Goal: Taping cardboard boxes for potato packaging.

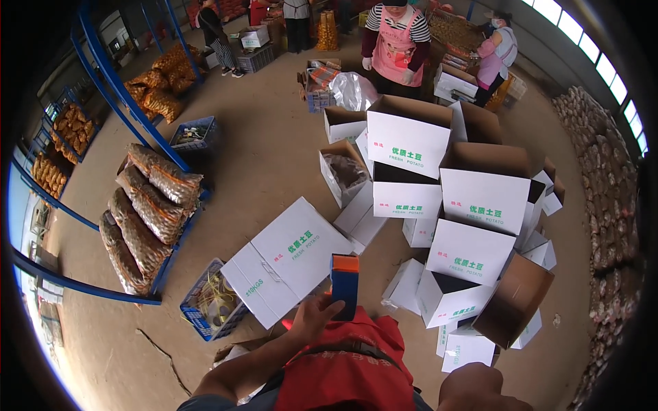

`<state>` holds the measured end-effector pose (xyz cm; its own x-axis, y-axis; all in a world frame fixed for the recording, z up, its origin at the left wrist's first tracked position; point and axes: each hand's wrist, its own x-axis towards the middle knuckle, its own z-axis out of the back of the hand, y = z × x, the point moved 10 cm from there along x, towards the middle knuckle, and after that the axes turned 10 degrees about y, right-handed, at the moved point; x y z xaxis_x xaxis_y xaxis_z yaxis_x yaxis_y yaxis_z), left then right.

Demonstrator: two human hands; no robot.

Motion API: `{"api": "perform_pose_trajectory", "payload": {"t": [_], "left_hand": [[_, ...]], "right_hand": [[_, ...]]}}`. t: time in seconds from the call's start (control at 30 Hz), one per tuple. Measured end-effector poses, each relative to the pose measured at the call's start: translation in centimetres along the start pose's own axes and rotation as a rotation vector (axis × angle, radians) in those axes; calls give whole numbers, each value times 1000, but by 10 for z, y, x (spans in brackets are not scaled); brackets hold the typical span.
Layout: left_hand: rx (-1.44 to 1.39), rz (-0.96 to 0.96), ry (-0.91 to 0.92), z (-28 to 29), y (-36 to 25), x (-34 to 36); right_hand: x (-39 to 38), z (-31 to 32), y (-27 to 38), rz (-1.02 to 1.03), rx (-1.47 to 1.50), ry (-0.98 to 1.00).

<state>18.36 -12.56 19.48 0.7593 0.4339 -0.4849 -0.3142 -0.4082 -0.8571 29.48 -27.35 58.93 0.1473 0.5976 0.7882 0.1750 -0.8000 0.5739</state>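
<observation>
My left hand is closed around the lower left side of a blue block-shaped thing with an orange top; I cannot make out its kind. It stands out in front of my red apron. Just beyond lies a flattened white cardboard carton with green and red print, its near edge close to my left hand. At the lower right edge my right hand shows only as a rounded, bent shape, its fingers hidden. Open white cartons stand in a heap to the right.
A blue crate holding yellow straps stands left of the flat carton. Filled mesh sacks lie on a blue rack at left. Stacked sacks line the right side. A person in a pink apron stands beyond the cartons; others work further back.
</observation>
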Motion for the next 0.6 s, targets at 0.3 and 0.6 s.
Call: {"api": "perform_pose_trajectory", "payload": {"t": [0.3,0.6], "left_hand": [[9,21,-143,44,15,-1],[-78,-62,-279,90,10,-21]], "right_hand": [[-52,53,-61,-449,-85,-208],[-152,119,-84,-721,-211,-439]]}}
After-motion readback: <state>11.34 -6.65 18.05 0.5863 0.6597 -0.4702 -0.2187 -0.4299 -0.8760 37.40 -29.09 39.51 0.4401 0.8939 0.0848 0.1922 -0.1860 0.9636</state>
